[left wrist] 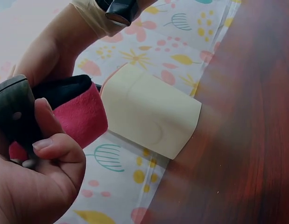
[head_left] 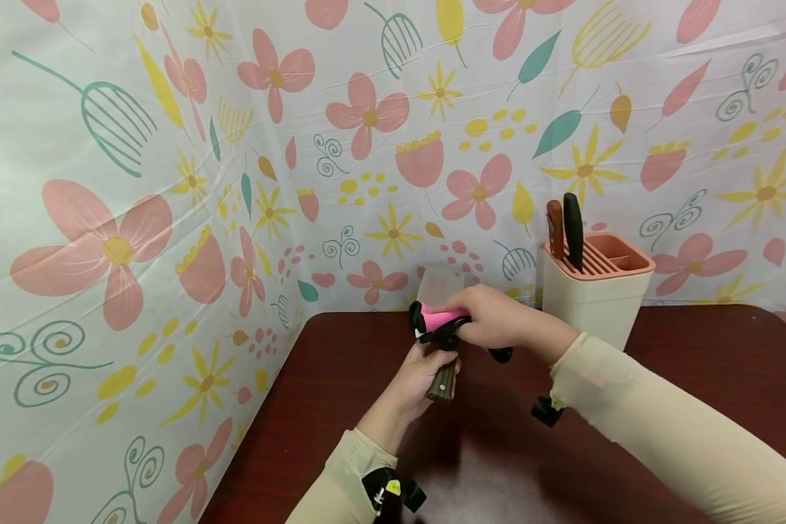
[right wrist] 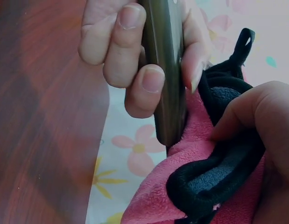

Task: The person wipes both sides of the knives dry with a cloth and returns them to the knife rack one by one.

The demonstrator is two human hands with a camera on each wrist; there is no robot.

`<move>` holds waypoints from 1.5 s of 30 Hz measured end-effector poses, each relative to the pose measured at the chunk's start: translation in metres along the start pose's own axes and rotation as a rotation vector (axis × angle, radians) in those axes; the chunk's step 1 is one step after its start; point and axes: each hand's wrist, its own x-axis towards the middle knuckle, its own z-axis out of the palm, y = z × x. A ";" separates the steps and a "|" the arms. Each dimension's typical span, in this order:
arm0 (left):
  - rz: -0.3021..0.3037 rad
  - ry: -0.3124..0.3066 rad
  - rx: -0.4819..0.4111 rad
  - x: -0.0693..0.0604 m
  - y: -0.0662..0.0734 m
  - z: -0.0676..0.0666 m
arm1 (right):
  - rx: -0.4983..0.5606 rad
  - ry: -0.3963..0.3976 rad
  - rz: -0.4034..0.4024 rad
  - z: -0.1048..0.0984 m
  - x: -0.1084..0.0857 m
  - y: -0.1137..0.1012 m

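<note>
My left hand [head_left: 414,380] grips the dark wooden handle [right wrist: 164,79] of a cleaver, fingers on one side and thumb on the other. The broad, pale blade [head_left: 442,282] points up and away toward the wall. Around the cleaver, just beyond the handle, is folded a pink cloth [right wrist: 200,140] with black edging and a hanging loop. My right hand [head_left: 494,318] holds this cloth, thumb over its dark grey inner side in the right wrist view. The cloth hides the lower part of the blade.
A cream knife holder [head_left: 586,309] with an orange slotted top stands at the back right of the dark red table [head_left: 340,364]. Two knives, one brown-handled [head_left: 555,227] and one black-handled [head_left: 573,231], stand in it. A flower-patterned sheet covers the walls behind and left.
</note>
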 end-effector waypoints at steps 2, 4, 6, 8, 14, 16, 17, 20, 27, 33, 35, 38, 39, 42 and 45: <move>0.007 -0.016 0.003 0.000 0.000 0.000 | 0.007 -0.018 -0.005 -0.003 0.000 0.000; 0.011 -0.032 0.005 0.000 0.000 -0.001 | 0.009 -0.036 -0.013 -0.006 0.000 -0.001; 0.016 -0.050 0.009 0.000 0.000 -0.002 | 0.007 -0.054 -0.023 -0.010 0.001 -0.002; 0.024 -0.061 0.010 -0.001 0.000 -0.002 | 0.014 -0.072 -0.033 -0.015 0.002 -0.003; 0.054 -0.056 0.003 0.001 0.003 -0.004 | 0.068 -0.113 -0.023 -0.035 0.001 0.000; 0.058 -0.051 0.007 0.001 0.005 -0.005 | 0.057 -0.100 -0.006 -0.045 0.001 0.002; 0.059 -0.051 0.010 0.002 0.006 -0.005 | 0.045 -0.090 0.006 -0.051 0.002 0.003; 0.054 -0.050 0.010 0.002 0.007 -0.006 | 0.013 -0.060 0.080 -0.070 0.007 0.006; 0.062 -0.086 -0.004 0.000 0.007 -0.004 | -0.050 0.053 0.192 -0.096 0.035 0.022; 0.075 -0.102 -0.008 -0.002 0.009 0.002 | -0.084 0.210 0.254 -0.086 0.056 0.043; 0.072 -0.108 -0.011 -0.003 0.009 0.005 | -0.095 0.246 0.264 -0.076 0.060 0.051; 0.075 -0.118 -0.006 -0.005 0.010 0.007 | -0.083 0.269 0.290 -0.058 0.065 0.060; 0.076 -0.122 -0.003 -0.005 0.010 0.008 | -0.078 0.269 0.303 -0.052 0.066 0.062; 0.070 -0.133 0.009 -0.006 0.011 0.008 | -0.073 0.252 0.330 -0.034 0.068 0.065; 0.059 -0.135 0.018 -0.006 0.012 0.007 | -0.125 0.237 0.327 -0.019 0.069 0.063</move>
